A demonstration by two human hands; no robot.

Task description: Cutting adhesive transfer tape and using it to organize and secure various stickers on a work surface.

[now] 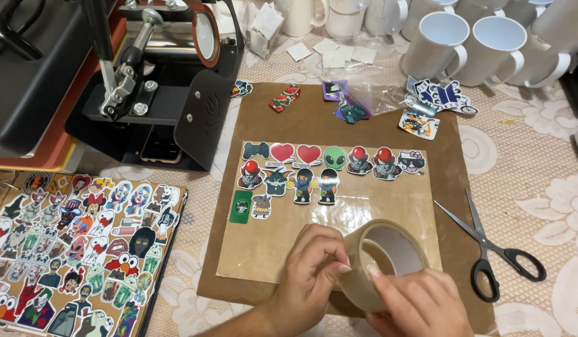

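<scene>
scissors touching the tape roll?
Apart. The head view shows the scissors lying right of the tape roll, bare brown board between them.

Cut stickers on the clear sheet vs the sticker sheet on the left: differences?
The cut stickers lie singly in loose rows with bare film below them; the sticker sheet is packed edge to edge and uncut. The cut ones sit on the brown board, the sheet on the lace tablecloth. Both show cartoon figures.
</scene>
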